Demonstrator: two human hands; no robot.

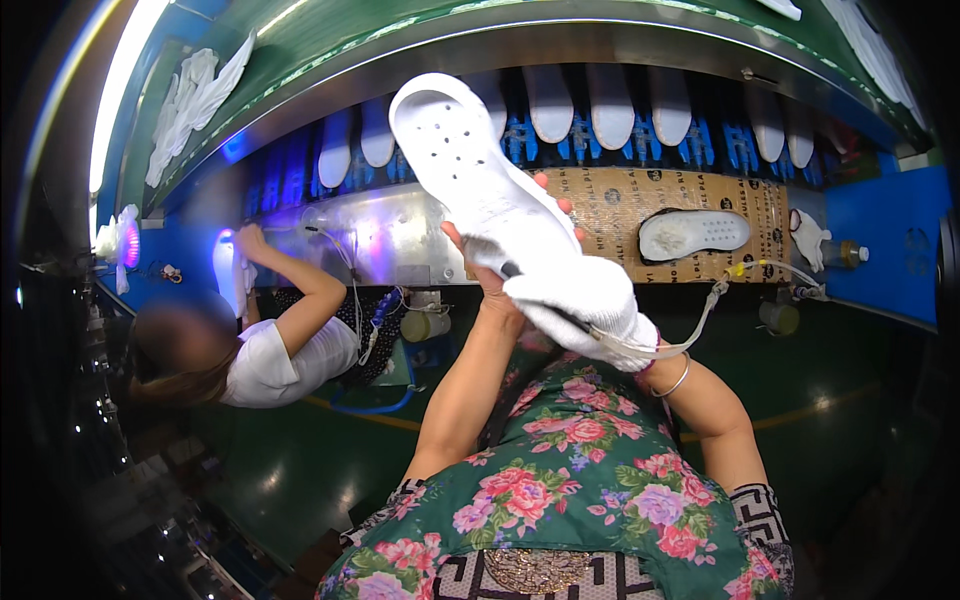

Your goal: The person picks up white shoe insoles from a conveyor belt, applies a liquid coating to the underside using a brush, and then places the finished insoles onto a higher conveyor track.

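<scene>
A long white shoe sole (pixel 500 190) with a raised rim and several small holes at its far end is held up over the workbench. My bare left hand (pixel 492 285) grips it from below, thumb on one edge and fingertips on the other. My right hand (pixel 585 310), in a white knit glove, is closed around a slim dark tool (pixel 511 270), its tip close to the near end of the sole. A clear hose (pixel 690 342) runs from this tool past my wrist to the right. The glove hides most of the tool.
A second white sole (pixel 694 234) lies on printed cardboard (pixel 590 190). White shoe forms (pixel 612 110) on blue holders line the back below a metal ledge. Right: a small bottle (pixel 850 254) and a white cloth (pixel 808 238). Left: a co-worker (pixel 290 350) handles a white piece under violet light.
</scene>
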